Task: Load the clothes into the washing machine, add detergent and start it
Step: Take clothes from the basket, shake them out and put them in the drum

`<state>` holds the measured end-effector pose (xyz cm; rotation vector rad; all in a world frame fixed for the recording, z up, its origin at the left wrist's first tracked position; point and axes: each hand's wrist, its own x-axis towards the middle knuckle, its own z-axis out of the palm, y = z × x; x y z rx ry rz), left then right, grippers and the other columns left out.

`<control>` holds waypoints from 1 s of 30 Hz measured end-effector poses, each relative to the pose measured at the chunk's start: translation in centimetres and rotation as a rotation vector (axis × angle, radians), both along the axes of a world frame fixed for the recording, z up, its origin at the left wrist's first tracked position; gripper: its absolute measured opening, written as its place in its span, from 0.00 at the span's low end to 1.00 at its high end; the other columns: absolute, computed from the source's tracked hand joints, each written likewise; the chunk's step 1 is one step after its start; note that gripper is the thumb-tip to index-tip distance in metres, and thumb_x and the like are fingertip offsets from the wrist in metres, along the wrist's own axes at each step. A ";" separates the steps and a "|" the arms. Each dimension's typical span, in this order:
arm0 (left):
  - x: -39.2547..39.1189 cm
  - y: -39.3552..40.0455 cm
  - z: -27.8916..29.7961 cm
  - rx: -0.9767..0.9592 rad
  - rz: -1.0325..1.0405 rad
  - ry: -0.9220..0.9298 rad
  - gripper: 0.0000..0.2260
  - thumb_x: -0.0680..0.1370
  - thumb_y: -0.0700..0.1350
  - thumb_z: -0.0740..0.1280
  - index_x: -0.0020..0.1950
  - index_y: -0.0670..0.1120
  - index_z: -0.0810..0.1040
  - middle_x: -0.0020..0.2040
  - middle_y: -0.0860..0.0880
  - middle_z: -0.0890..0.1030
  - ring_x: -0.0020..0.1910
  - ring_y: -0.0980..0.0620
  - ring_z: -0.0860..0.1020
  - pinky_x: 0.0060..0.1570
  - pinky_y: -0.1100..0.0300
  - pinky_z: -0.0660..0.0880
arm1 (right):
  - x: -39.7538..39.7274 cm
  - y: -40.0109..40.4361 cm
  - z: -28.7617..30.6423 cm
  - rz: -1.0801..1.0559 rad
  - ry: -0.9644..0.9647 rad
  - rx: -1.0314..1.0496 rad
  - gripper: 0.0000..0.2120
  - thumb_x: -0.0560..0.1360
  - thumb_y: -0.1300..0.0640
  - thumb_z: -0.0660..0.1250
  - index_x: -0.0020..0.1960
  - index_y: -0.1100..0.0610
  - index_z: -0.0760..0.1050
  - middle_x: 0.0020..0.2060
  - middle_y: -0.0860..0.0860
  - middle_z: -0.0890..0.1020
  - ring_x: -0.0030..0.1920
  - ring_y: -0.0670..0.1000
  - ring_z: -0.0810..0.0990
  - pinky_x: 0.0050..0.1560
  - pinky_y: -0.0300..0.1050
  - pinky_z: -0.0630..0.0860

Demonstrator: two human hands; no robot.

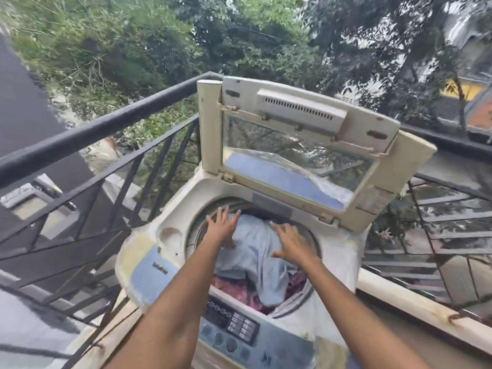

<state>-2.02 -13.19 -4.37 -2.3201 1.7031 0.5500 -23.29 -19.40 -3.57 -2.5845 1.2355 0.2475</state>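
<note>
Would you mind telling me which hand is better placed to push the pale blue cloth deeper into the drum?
Probably the right hand: it lies flat on the pale blue cloth near its middle. The left hand sits at the cloth's far edge by the drum rim.

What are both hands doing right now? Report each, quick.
Left hand: open, fingers spread over the blue cloth, holding nothing.
Right hand: open, fingers spread on the blue cloth.

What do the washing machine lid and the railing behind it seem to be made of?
Lid: probably plastic, cream and yellowed, with moulded ribs and vents; its window looks like clear glass or plastic, since the bars show through it. Railing: likely metal painted matt black, judging by its thin straight bars.
</note>
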 end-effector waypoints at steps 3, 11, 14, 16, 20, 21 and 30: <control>-0.2 -1.4 -1.8 0.045 -0.064 -0.031 0.51 0.71 0.54 0.73 0.77 0.51 0.36 0.76 0.39 0.38 0.75 0.36 0.40 0.68 0.33 0.50 | 1.1 -0.8 -1.9 -0.006 0.108 0.080 0.53 0.67 0.43 0.73 0.77 0.47 0.39 0.76 0.54 0.45 0.76 0.59 0.46 0.69 0.66 0.57; -3.4 1.3 -8.6 0.372 0.172 0.116 0.30 0.82 0.45 0.56 0.76 0.60 0.41 0.77 0.44 0.36 0.74 0.32 0.46 0.65 0.28 0.54 | 0.6 1.8 -9.1 0.026 0.428 0.451 0.57 0.66 0.45 0.75 0.74 0.41 0.33 0.73 0.52 0.30 0.74 0.64 0.53 0.67 0.71 0.55; -4.3 1.7 -9.0 0.438 0.217 0.140 0.29 0.81 0.50 0.57 0.77 0.52 0.45 0.77 0.41 0.49 0.74 0.35 0.55 0.70 0.38 0.58 | 0.2 3.8 -11.6 0.073 0.504 0.491 0.59 0.64 0.45 0.77 0.73 0.41 0.31 0.72 0.55 0.27 0.75 0.65 0.47 0.68 0.69 0.58; -4.5 1.6 -6.8 0.378 0.149 0.209 0.26 0.80 0.50 0.60 0.74 0.41 0.60 0.73 0.41 0.63 0.69 0.42 0.66 0.60 0.59 0.73 | 0.1 3.4 -11.5 0.084 0.509 0.501 0.60 0.64 0.46 0.77 0.74 0.42 0.31 0.72 0.56 0.27 0.75 0.64 0.47 0.69 0.66 0.59; -2.0 1.8 -4.5 0.426 0.024 0.204 0.44 0.73 0.61 0.67 0.77 0.48 0.42 0.77 0.45 0.55 0.72 0.46 0.62 0.67 0.59 0.66 | 0.0 2.3 -9.8 0.098 0.430 0.456 0.58 0.64 0.50 0.78 0.75 0.42 0.36 0.74 0.55 0.32 0.74 0.62 0.57 0.68 0.60 0.65; -1.1 1.9 -4.8 0.488 -0.006 0.163 0.47 0.70 0.64 0.68 0.77 0.52 0.41 0.78 0.46 0.52 0.74 0.44 0.59 0.70 0.53 0.62 | -0.1 2.3 -9.4 0.101 0.417 0.440 0.57 0.64 0.50 0.78 0.75 0.41 0.37 0.75 0.54 0.34 0.74 0.61 0.59 0.67 0.60 0.67; -0.8 2.5 -1.4 0.080 0.086 0.085 0.44 0.68 0.59 0.73 0.76 0.48 0.53 0.72 0.38 0.60 0.71 0.37 0.60 0.67 0.43 0.65 | -0.8 1.8 -6.6 0.146 0.222 0.189 0.55 0.63 0.39 0.74 0.77 0.49 0.42 0.75 0.59 0.50 0.75 0.62 0.50 0.70 0.63 0.60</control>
